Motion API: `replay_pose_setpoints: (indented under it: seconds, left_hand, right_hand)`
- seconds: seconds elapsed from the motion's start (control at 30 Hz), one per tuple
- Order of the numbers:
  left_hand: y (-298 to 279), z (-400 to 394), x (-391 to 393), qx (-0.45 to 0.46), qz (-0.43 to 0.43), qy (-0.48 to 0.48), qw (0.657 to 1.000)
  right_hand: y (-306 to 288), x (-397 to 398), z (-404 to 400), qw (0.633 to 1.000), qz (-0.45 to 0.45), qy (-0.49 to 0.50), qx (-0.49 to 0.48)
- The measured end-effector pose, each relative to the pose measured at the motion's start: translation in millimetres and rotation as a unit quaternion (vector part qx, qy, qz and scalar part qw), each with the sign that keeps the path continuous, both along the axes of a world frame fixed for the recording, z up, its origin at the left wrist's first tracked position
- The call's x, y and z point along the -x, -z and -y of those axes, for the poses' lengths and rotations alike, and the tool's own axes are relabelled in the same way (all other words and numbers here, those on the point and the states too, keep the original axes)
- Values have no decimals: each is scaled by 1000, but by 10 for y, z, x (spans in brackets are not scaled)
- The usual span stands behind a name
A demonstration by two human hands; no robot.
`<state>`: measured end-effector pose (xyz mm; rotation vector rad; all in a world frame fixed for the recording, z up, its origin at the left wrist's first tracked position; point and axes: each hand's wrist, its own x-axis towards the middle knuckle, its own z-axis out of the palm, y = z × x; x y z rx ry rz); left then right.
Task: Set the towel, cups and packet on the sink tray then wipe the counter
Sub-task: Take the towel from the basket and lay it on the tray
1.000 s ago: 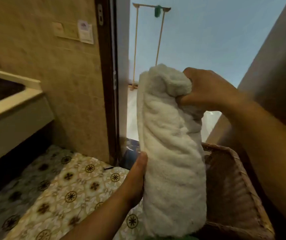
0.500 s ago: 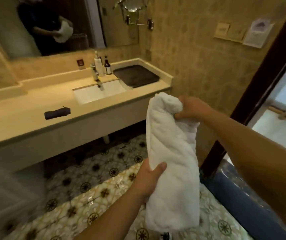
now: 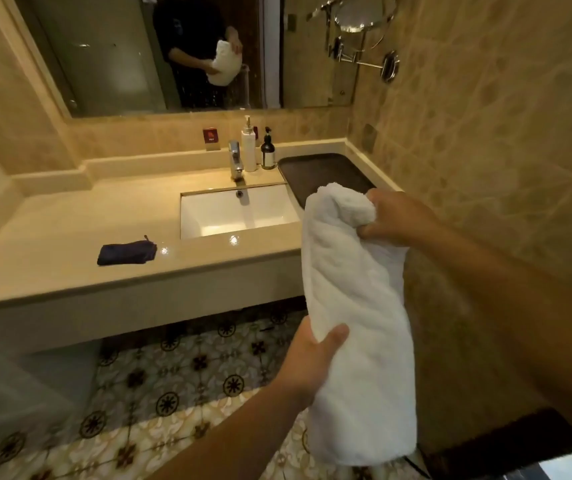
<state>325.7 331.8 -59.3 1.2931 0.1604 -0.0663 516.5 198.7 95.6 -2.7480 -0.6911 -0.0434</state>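
My left hand (image 3: 312,362) grips the lower part of the rolled white towel (image 3: 354,306), thumb pressed across its front. My right hand (image 3: 395,216) is clenched on the bunched top end, so I hold the roll upright in the air between both hands, over the patterned floor (image 3: 173,393) and in front of the counter's (image 3: 70,237) right end. On the counter a dark folded cloth (image 3: 127,252) lies left of the sink (image 3: 236,209). The dark tray (image 3: 322,171) sits right of the sink. Behind the tap (image 3: 236,164) stand a white pump bottle (image 3: 249,147) and a dark one (image 3: 268,150), labels unreadable. A small red card (image 3: 211,138) leans against the wall, its writing too blurred to read.
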Motion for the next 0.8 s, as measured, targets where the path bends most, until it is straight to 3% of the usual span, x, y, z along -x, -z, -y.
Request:
replay_pose_setpoints:
  seconds: [0.37,0.63,0.8]
  left_hand:
    - [270,-192,-2220,-6,24,37,999]
    - [265,-386,-3575,-21,-18,68,997]
    - [272,-319,-4263,-7,-20,38,999]
  right_hand:
    - [319,-2175,-151,999,10,36,0]
    - [273,-3467,-209,997,17,75,12]
    - [270,-4216,-252,997,16,60,40]
